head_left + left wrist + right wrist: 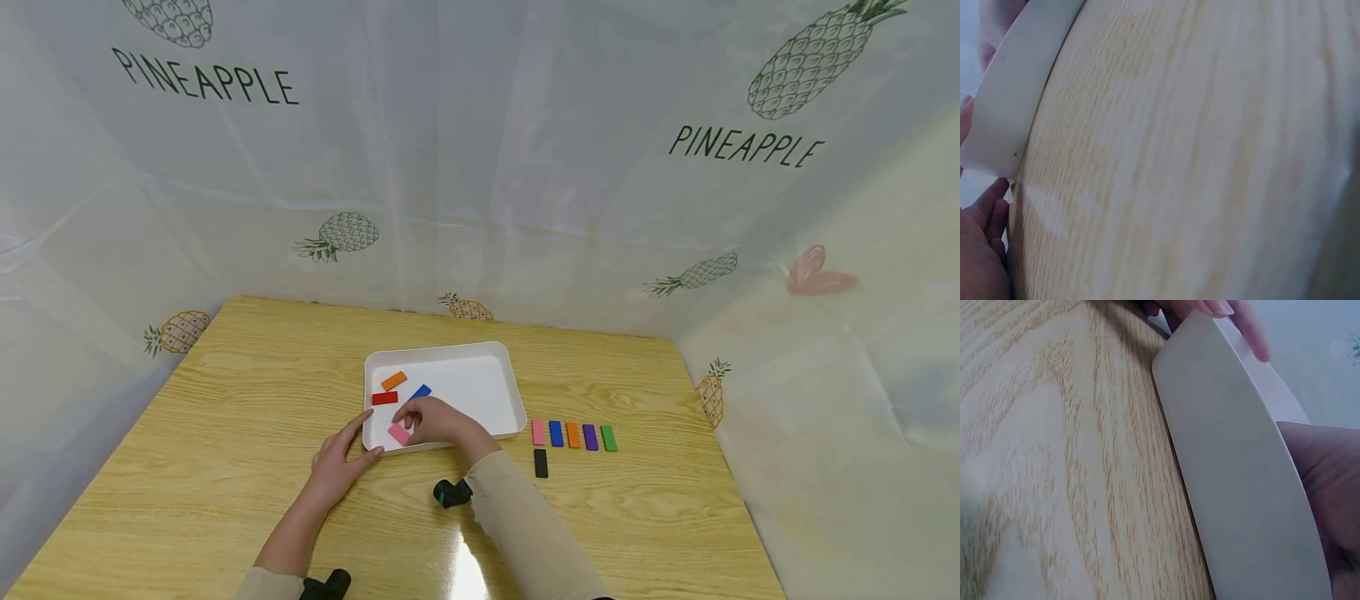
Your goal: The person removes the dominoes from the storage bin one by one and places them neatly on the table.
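My left hand [333, 471] rests against the near left corner of a shallow white tray [480, 354], fingers fairly straight, with the thumb at the front rim and a finger at the left rim. Inside that corner, my right hand [437, 421] pinches a small pink block [399, 434] with thumb and fingertips. An orange block [393, 381], a red block [385, 398] and a partly covered blue block [420, 391] lie in the tray too. In the right wrist view the tray wall [1229, 444] hides the fingertips of my right hand [1329, 481].
Right of the tray, a row on the wooden table [675, 517] holds a pink [537, 432], a blue [556, 433], an orange [573, 435], a purple [590, 437] and a green block [608, 438]. A black block [541, 463] lies below the pink one. Pineapple-printed sheets [480, 167] surround the table.
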Available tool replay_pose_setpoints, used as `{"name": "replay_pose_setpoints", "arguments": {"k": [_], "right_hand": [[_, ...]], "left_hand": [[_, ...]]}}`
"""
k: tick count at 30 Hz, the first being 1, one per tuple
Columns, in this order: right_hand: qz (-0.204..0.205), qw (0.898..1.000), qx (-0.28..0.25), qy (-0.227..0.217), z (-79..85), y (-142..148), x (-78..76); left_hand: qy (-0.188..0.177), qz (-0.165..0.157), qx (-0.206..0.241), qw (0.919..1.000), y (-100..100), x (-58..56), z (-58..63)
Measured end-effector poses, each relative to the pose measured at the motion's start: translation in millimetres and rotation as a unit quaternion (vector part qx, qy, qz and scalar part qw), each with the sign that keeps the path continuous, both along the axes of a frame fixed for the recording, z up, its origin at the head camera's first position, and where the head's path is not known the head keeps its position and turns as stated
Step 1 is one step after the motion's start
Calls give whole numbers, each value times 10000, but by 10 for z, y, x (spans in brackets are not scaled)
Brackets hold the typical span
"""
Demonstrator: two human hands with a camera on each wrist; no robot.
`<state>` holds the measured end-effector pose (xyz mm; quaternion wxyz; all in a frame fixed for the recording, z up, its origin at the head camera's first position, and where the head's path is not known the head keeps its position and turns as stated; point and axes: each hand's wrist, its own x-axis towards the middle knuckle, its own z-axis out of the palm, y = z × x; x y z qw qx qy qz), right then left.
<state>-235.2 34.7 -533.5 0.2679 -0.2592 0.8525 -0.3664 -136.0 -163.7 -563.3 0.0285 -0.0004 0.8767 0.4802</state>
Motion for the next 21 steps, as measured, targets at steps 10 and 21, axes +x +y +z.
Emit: {"name": "replay_pose_setpoints", "arguments": {"k": [10,21], "right_hand": [[-99,9999,14,116,-38,4,-13],[-191,9996,-176,134,96,51,-10]], "left_hand": [[-22,-3,4,10000,-2,9,18],[-109,-15,56,9999,2,9,17]]}}
